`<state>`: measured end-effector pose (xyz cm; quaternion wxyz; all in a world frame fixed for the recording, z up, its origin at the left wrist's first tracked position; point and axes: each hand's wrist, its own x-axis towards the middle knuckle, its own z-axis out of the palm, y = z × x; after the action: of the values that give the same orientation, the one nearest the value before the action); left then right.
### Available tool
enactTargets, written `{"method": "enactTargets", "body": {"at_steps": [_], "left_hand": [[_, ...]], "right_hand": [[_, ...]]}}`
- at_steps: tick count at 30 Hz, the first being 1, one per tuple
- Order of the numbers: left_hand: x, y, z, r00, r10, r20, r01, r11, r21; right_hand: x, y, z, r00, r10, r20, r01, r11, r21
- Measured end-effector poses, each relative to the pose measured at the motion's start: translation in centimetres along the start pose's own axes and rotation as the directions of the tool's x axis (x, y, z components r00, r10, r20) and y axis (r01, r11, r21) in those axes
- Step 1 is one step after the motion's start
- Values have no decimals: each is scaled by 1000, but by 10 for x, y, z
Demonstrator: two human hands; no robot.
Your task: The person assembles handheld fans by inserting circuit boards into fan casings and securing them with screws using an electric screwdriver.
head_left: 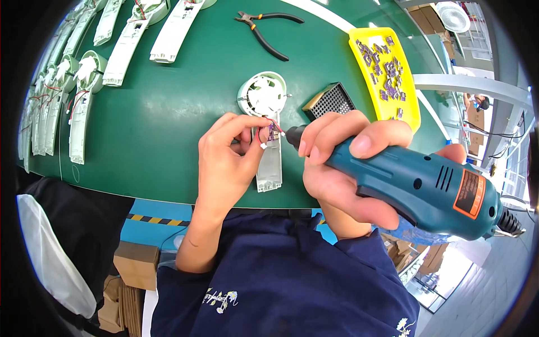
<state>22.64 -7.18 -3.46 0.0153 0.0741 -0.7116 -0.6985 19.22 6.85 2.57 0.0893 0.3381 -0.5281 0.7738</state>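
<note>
My right hand [353,163] is wrapped round a teal electric screwdriver [415,182], its black nose pointing left toward a small purple circuit board [274,132]. Thumb and fingers of my left hand [231,151] pinch at the board's left edge, beside thin red and black wires [261,135] with a white plug. The board sits on the handle of a white fan housing [270,168]. The round fan head [262,94] lies at the far end of that handle, its blades showing. The screwdriver's tip and any screw are too small to make out.
A black perforated screw box [330,101] stands just beyond my right hand. Farther right, a yellow tray [412,101] holds several purple boards. Cutting pliers [266,32] lie at the back. Several white fan housings [126,53] cover the left of the green table [163,129].
</note>
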Motion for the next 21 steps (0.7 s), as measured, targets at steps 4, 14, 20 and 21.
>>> {"method": "enactTargets", "body": {"at_steps": [4,14,20,21], "left_hand": [[1,-1,0,1000,9,-2,-9,1000,10],[0,-1,-1,1000,4,8,-4,999,-33],[-1,-5,-1,1000,-5,31,8,996,-87],[-1,-4,-1,999,-19,47,24,995,-98]], "right_hand": [[1,4,2,998,-18,-63,18,1000,-1],[8,12,-6,964,-163,-209,151,986,-71],[18,18,-12,889,-214,-405,178,976,-124],[19,17,-13,887,-218,-408,184,975,-121]]}}
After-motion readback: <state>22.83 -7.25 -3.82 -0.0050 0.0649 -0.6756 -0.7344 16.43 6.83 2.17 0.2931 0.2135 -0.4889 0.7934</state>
